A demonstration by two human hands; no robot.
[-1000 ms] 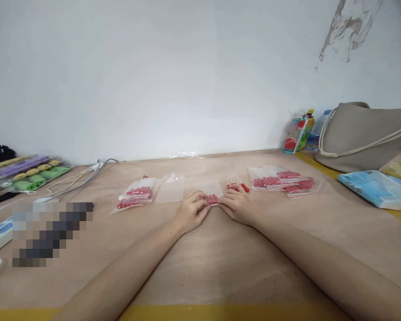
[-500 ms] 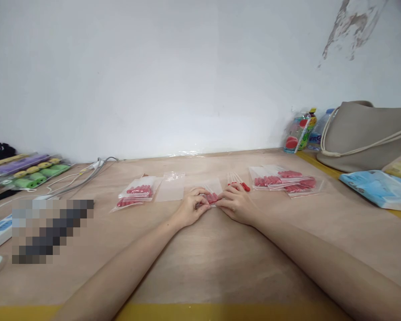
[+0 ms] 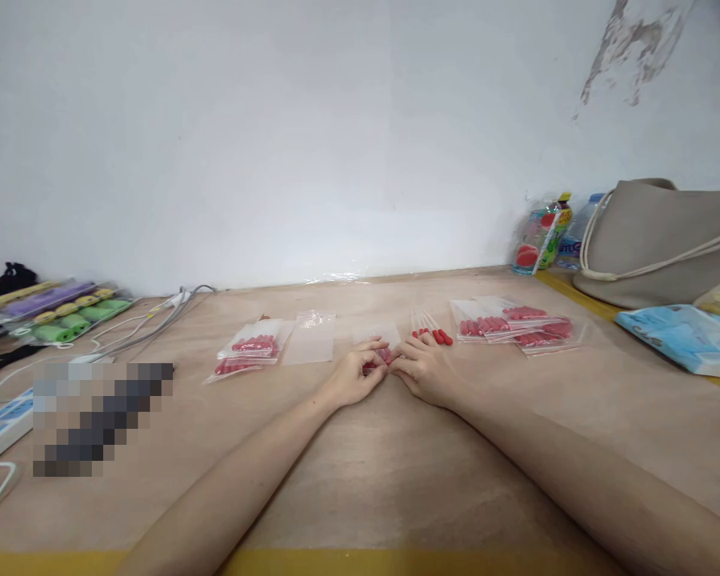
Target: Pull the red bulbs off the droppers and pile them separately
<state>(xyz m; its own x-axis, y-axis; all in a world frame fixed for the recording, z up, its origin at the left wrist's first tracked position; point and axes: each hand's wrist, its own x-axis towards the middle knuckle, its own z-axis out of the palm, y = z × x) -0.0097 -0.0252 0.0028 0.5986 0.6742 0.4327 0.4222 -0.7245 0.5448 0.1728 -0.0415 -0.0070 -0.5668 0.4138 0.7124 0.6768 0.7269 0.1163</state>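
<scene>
"How is the table point(image 3: 312, 504) laid out?"

"Its far edge meets the wall point(image 3: 276, 144). Toward the far right corner, past a yellow strip point(image 3: 559, 289), sits my grey handbag point(image 3: 666, 240), probably put there to keep it out of my working space."

"And the packed bags?"

"A fanned pile of bags with red tips point(image 3: 519, 326) lies right of centre, and a smaller pile point(image 3: 252, 349) lies left. Parted like that, I judge, they leave the middle to me. Beside the left pile, an unfilled flat bag point(image 3: 309, 338) seems set handy for my left hand point(image 3: 355, 378)."

"What has your grip?"

"My left and right hand point(image 3: 427, 370) are drawn narrow, fingertips all but touching at the near end of a clear bag point(image 3: 379, 330), midway between the side edges. It looks like steadying that end; whether plastic is pinched, I cannot tell."

"Anything smaller?"

"Loose red-tipped sticks point(image 3: 438, 336), just beyond my right fingers, red ends toward me, which suits easy picking."
</scene>
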